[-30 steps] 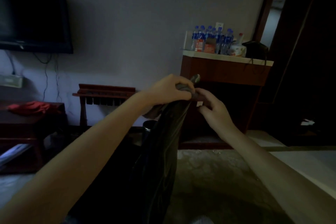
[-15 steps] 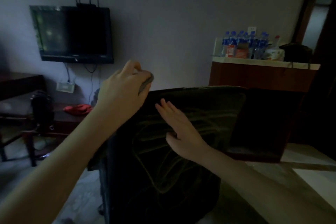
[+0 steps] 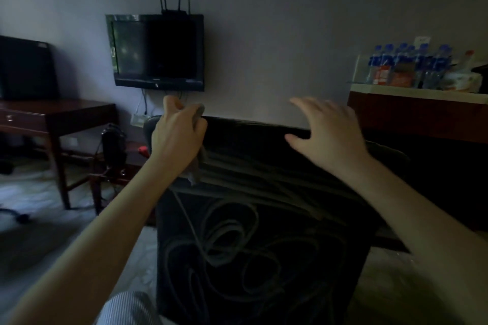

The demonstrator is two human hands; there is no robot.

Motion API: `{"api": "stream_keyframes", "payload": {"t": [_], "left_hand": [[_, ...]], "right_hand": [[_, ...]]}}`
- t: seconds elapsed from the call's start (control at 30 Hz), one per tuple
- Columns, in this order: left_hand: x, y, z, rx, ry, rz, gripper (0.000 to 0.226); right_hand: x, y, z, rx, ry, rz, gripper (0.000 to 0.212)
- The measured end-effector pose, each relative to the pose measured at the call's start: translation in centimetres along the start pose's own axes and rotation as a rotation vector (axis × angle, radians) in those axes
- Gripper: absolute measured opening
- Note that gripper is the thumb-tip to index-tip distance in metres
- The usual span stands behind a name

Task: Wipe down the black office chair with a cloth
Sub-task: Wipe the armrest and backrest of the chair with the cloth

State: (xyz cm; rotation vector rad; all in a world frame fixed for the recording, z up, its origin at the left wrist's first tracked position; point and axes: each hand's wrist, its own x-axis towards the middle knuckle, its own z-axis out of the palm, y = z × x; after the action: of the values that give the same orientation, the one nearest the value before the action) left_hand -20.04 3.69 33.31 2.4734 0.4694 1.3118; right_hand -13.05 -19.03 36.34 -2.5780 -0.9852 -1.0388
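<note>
The black office chair [image 3: 264, 232] fills the lower middle of the head view, its backrest facing me and streaked with pale wipe marks. My left hand [image 3: 177, 137] grips a grey cloth [image 3: 196, 166] against the backrest's top left corner. A corner of the cloth hangs below the hand. My right hand [image 3: 330, 134] hovers with fingers spread over the top edge of the backrest, toward its right side.
A wall-mounted TV [image 3: 155, 51] with a router on top hangs behind the chair. A dark wooden desk [image 3: 52, 116] with a monitor stands at the left. A wooden cabinet [image 3: 422, 111] at the right carries several water bottles [image 3: 409, 66]. A red item [image 3: 142, 150] lies behind the chair.
The view has swung left. The chair has turned from edge-on to face me. My right hand has lifted off the backrest's face to its top edge, while my left hand keeps the cloth.
</note>
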Motion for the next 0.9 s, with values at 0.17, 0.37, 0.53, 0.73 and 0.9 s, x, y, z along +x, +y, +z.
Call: {"api": "stream_keyframes", "payload": {"t": [0.17,0.37,0.53,0.73,0.9], "left_hand": [[1.3,-1.0,-0.3,-0.141,-0.063,-0.016,0.034],[0.1,1.8,0.8,-0.198,-0.144,0.267,0.039],[3.0,-2.5,0.3,-0.110,-0.110,0.148,0.036],[4.2,-4.8,0.5,-0.118,-0.086,0.033,0.037],[2.2,-1.6,-0.6,-0.177,-0.172,0.120,0.038]], "right_hand": [[1.8,-0.7,-0.6,0.064,-0.183,0.006,0.037],[4.3,-2.2,-0.6,0.071,-0.294,-0.074,0.033],[4.9,-2.3,-0.5,0.123,-0.325,-0.120,0.029],[6.1,-3.0,-0.2,0.254,-0.405,-0.107,0.027],[6.6,-4.4,-0.4,0.358,-0.517,-0.038,0.027]]}}
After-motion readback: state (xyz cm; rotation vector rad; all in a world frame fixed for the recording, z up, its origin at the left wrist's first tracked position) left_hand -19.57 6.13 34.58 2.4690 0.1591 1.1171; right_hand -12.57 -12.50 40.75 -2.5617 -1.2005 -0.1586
